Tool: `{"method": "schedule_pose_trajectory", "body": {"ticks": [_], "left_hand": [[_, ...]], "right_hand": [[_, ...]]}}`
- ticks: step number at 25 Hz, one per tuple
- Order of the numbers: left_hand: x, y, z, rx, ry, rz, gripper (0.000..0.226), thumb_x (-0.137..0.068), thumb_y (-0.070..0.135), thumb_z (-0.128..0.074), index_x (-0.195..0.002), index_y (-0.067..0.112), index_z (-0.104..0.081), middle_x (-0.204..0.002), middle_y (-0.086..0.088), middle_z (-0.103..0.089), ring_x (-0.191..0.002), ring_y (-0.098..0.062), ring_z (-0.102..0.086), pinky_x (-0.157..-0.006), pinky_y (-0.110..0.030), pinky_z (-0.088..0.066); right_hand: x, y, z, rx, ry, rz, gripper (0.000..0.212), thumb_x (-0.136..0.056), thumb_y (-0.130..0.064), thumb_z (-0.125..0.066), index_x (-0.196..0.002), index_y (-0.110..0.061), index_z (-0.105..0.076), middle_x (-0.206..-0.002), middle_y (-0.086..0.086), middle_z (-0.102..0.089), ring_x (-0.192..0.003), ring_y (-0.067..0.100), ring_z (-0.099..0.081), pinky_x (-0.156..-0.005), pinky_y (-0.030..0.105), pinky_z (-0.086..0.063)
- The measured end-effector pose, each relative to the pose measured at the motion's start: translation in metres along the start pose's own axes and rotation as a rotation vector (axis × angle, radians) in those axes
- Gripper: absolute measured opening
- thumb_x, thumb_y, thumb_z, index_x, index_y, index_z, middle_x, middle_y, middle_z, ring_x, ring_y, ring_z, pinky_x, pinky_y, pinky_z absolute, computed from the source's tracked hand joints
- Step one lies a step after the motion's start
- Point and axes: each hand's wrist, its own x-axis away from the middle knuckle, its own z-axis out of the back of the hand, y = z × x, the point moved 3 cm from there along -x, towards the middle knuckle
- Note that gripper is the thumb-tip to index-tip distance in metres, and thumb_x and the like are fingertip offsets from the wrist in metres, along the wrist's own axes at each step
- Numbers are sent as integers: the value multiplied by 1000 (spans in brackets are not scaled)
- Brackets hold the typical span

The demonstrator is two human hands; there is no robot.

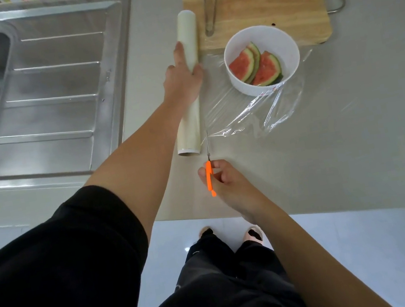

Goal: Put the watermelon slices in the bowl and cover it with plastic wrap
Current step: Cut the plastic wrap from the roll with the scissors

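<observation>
On the surface by the bowl, left hand fingers clamp the plastic wrap roll; right hand fingers grip orange scissors.

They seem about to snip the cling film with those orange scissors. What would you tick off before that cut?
1. Watermelon slices in the round white bowl: ok, those in view lie inside.
2. Left hand holds the pale roll of plastic wrap: ok.
3. Right hand grips the orange-handled scissors: ok.
4. Scissor blades meet the film beside the roll: ok, the tip appears at the near edge; open or closed, cannot tell.
5. Clear pulled-out sheet lies smooth: not ok, wrinkled and folded near the bowl.
6. Sheet long enough to cover the bowl: cannot tell.
</observation>
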Motion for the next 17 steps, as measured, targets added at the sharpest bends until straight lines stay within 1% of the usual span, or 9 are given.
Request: {"method": "schedule_pose_trajectory", "body": {"ticks": [3, 5, 8, 10, 12, 14, 15, 17], "left_hand": [[0, 0, 0, 1, 12, 0, 66, -92, 39, -41, -148, 26, -6, -133, -17, -46, -119, -37, -46, -95, -36, -37], [1, 0, 0, 10, 19, 4, 66, -92, 38, -41, -147, 27, -7, -129, -19, -48, -117, -37, -47, -93, -36, -37], [2, 1, 0, 13, 20, 2, 65, -93, 37, -41, -147, 26, -7, -128, -20, -48, -116, -36, -47, -92, -34, -37], [1, 1, 1, 12, 15, 2, 65, -93, 37, -40, -147, 26, -7, -130, -17, -47, -117, -36, -47, -92, -34, -36], [1, 1, 1, 6, 13, 3, 64, -93, 36, -40, -147, 26, -7, -131, -17, -47, -118, -36, -46, -94, -35, -36], [0, 2, 1, 5, 7, 6, 64, -93, 37, -40, -148, 26, -7, -131, -17, -47, -118, -37, -47, -95, -36, -36], [0, 2, 1, 10, 6, 6, 64, -94, 37, -40, -148, 26, -7, -131, -17, -47, -118, -37, -47, -95, -36, -36], [0, 1, 2, 33, 4, -2, 63, -95, 38, -39, -148, 25, -8, -135, -15, -46, -120, -36, -45, -96, -34, -35]], "right_hand": [[-7, -2, 0, 14, 29, 22, 16, -82, -48, -57, -89, -35, -52, -67, -15, -54, -66, 1, -50, -75, 21, -41], [-10, -3, 0, 16, 37, 29, 17, -81, -50, -57, -89, -35, -52, -66, -15, -53, -63, 0, -49, -72, 20, -41], [-14, -3, -1, 20, 48, 39, 25, -75, -56, -55, -90, -35, -52, -59, -22, -55, -56, -8, -48, -69, 20, -39], [-17, -1, -1, 42, 68, 47, 20, -78, -54, -55, -87, -37, -51, -57, -26, -57, -56, -9, -49, -67, 19, -40], [-19, 2, 1, 61, 103, 63, 13, -84, -49, -55, -85, -37, -51, -65, -20, -60, -63, -3, -52, -69, 21, -43], [-21, 3, 1, 65, 124, 78, 11, -85, -46, -55, -85, -36, -50, -73, -10, -59, -68, 7, -52, -74, 27, -44], [-21, 3, 1, 68, 128, 81, 11, -85, -46, -55, -84, -36, -50, -73, -10, -58, -67, 6, -52, -74, 27, -44], [-21, 2, -1, 55, 123, 77, 15, -82, -50, -55, -84, -37, -50, -64, -17, -59, -59, -4, -51, -68, 22, -42]]}}
